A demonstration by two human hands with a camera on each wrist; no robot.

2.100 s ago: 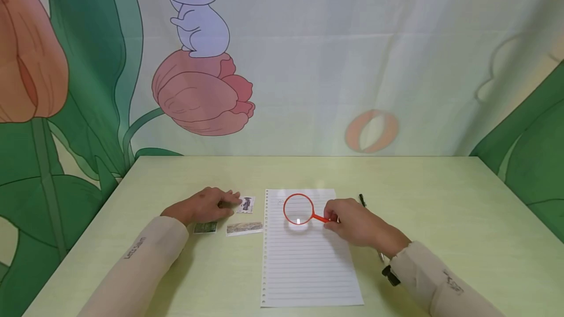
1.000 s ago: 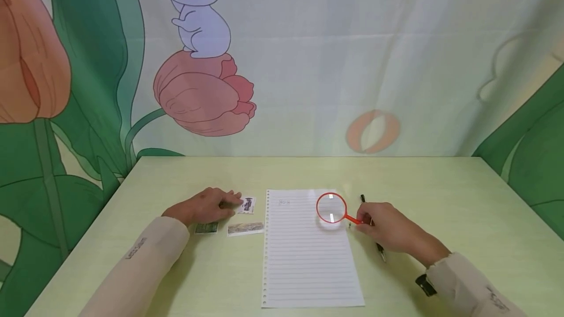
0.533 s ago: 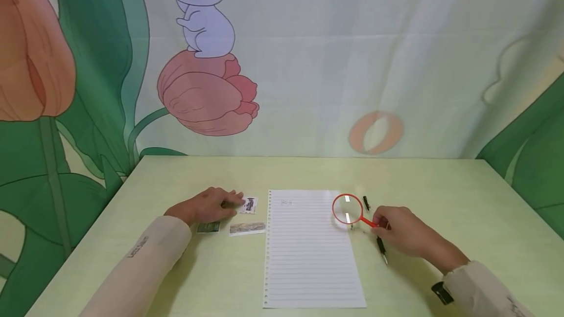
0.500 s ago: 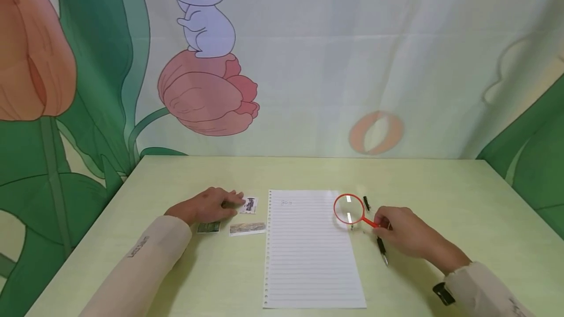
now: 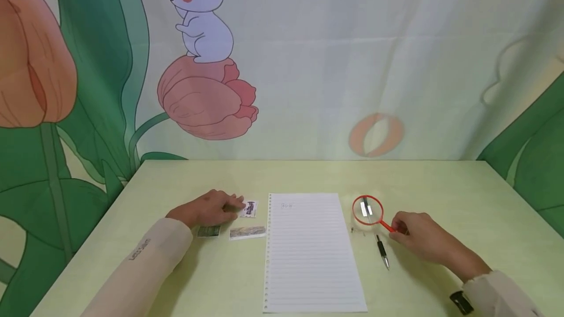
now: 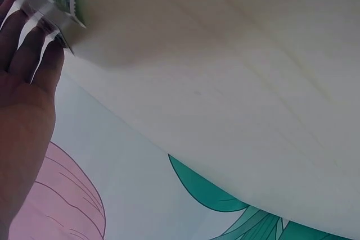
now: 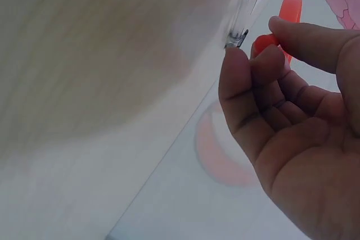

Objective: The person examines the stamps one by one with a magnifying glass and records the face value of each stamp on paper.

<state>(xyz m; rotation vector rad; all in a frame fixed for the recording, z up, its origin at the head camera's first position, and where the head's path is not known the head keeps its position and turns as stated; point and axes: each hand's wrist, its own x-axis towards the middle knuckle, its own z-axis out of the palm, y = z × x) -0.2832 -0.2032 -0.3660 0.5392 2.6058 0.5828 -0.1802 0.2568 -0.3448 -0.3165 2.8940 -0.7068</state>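
Note:
My right hand (image 5: 429, 236) pinches the red handle of a magnifying glass (image 5: 367, 210) between thumb and fingers, right of the paper. Its round lens hangs over the upper end of a black and silver pen (image 5: 382, 252) lying on the table. In the right wrist view the red handle end (image 7: 265, 43) shows at the fingertips. At the left, my left hand (image 5: 207, 209) lies low with fingers extended, the fingertips touching a small stamp with a dark figure (image 5: 249, 208). A green stamp (image 5: 209, 231) sits partly under this hand, and a long pale stamp (image 5: 247, 232) lies beside it.
A lined, hole-edged sheet of paper (image 5: 313, 258) with faint writing at its top left lies between the hands. Tiny bits (image 5: 352, 229) sit near its right edge. Behind the pale green table (image 5: 198, 175) hangs a printed curtain (image 5: 304, 62).
My right hand has carried the magnifying glass rightward, from above the sheet's writing, off the paper and over the pen. The left hand has stayed by the stamps.

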